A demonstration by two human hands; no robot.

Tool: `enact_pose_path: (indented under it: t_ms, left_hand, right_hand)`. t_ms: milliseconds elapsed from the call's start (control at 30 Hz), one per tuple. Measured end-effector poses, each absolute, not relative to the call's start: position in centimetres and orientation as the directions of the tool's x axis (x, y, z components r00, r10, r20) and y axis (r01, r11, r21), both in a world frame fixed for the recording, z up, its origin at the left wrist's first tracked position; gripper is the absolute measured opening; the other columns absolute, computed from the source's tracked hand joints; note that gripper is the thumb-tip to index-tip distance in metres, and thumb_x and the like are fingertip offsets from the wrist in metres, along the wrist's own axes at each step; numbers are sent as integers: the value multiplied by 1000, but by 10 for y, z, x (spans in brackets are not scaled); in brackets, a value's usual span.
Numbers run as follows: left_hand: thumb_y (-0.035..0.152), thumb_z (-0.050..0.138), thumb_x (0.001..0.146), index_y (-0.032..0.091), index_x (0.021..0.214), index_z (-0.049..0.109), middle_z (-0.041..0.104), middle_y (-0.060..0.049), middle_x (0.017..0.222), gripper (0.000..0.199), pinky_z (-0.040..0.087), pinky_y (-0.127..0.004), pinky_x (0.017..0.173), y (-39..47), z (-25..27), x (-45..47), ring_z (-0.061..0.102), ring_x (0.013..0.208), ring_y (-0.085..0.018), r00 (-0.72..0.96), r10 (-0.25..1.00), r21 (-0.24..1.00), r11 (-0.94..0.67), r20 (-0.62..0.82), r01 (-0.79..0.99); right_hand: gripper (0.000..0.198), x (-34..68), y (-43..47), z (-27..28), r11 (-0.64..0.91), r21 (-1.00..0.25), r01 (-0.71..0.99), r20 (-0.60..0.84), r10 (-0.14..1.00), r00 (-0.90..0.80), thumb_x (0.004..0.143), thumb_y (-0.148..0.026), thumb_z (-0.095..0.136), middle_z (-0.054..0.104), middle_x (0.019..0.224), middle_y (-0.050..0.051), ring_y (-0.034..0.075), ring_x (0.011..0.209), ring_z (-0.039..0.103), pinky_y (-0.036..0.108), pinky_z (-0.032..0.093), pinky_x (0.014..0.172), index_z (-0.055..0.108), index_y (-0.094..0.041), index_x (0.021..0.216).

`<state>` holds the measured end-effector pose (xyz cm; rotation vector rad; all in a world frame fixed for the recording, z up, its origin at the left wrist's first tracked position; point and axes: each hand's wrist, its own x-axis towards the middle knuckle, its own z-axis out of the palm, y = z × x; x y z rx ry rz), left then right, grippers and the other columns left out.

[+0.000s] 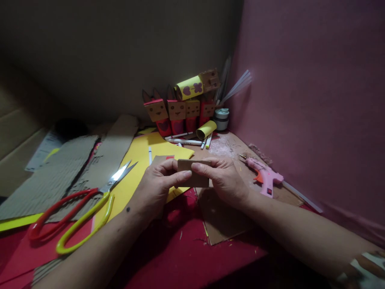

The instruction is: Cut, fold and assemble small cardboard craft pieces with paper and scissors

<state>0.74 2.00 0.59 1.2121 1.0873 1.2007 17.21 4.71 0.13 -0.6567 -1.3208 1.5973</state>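
Between my two hands is a small rectangular piece of brown cardboard (197, 180), held up above the table. My left hand (164, 176) pinches its left side with the thumb on the near face. From the right, my right hand (224, 176) grips it, thumb pressed near its top edge. The fingers behind the cardboard are hidden. Just past my left hand lies a cardboard scrap with a red mark (170, 157), partly covered by that hand. Under my right hand rests a larger brown cardboard sheet (222, 216).
Scissors (99, 196) with red and yellow handles lie left on yellow paper (144, 156) and corrugated cardboard (60, 172). Several cardboard animal figures (177, 114) stand at the back near a lidded jar (221, 119). A pink glue gun (266, 174) lies right, by the pink wall.
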Motion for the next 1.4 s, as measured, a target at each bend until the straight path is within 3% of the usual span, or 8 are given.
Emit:
enact_pose_path:
  t_ms: [100, 200, 367, 467, 667, 967, 1167, 1400]
  left_hand:
    - [33, 77, 70, 17, 83, 70, 68, -4, 81, 21, 47, -32, 77, 18, 8, 10, 62, 81, -20, 67, 998, 998, -17, 21, -58]
    - [33, 77, 67, 16, 78, 69, 68, -3, 75, 21, 47, -30, 68, 17, 9, 11, 62, 75, -20, 18, 1000, 999, -11, 12, -40]
    - [31, 78, 64, 16, 72, 66, 65, -1, 65, 21, 47, -28, 61, 20, 9, 8, 60, 62, -16, -17, 1000, 991, 8, -11, -137]
    - [32, 78, 64, 15, 73, 64, 64, -2, 62, 24, 45, -27, 56, 26, 9, 4, 58, 57, -15, -51, 997, 977, 50, -62, -206]
    - [31, 76, 66, 15, 66, 60, 57, 0, 54, 23, 40, -26, 51, 32, 5, -3, 54, 50, -13, -41, 995, 973, 82, -93, -217]
    - [30, 79, 61, 15, 55, 54, 51, 3, 47, 30, 32, -22, 46, 29, 6, -1, 44, 43, -7, -31, 998, 972, 37, -46, -234]
    - [31, 75, 67, 14, 73, 64, 65, -3, 64, 21, 41, -25, 54, 28, 1, 2, 56, 54, -13, 18, 1000, 978, 13, -9, -207]
    - [31, 77, 69, 16, 76, 67, 66, -1, 70, 19, 44, -24, 58, 25, 16, -8, 59, 62, -13, 97, 995, 999, -5, 2, 32]
  right_hand:
    - [14, 173, 49, -1, -1, -946, -323, 151, 884, -443, 75, -31, 72, 72, 80, 3, 16, 73, 64, 32, 50, 75, 76, -20, 82]
    - [16, 172, 49, -2, -26, -947, -320, 139, 865, -481, 76, -32, 71, 72, 78, 3, 16, 73, 65, 31, 51, 74, 76, -19, 84]
    - [23, 171, 49, 0, -74, -964, -255, 69, 859, -508, 79, -38, 69, 65, 66, -1, 10, 52, 56, 22, 43, 49, 71, -19, 92]
    - [27, 172, 49, -2, -103, -982, -158, 19, 781, -624, 80, -39, 69, 66, 64, 0, 9, 49, 56, 20, 42, 46, 66, -18, 97]
    - [24, 170, 49, -6, -111, -994, -11, -78, 763, -642, 85, -38, 62, 69, 63, 3, 9, 49, 60, 19, 42, 45, 63, -16, 77]
    - [38, 167, 45, -6, -95, -995, 14, -83, 777, -624, 89, -47, 52, 66, 56, 3, 9, 43, 56, 21, 44, 45, 64, -14, 73]
    - [48, 166, 52, -15, 2, -1000, -5, 5, 783, -622, 89, -54, 50, 64, 55, 4, 10, 43, 55, 22, 44, 44, 63, -13, 67]
    - [46, 171, 48, -1, 45, -986, 161, -72, 752, -655, 89, -48, 53, 60, 49, 2, 9, 41, 53, 19, 39, 40, 62, -15, 58]
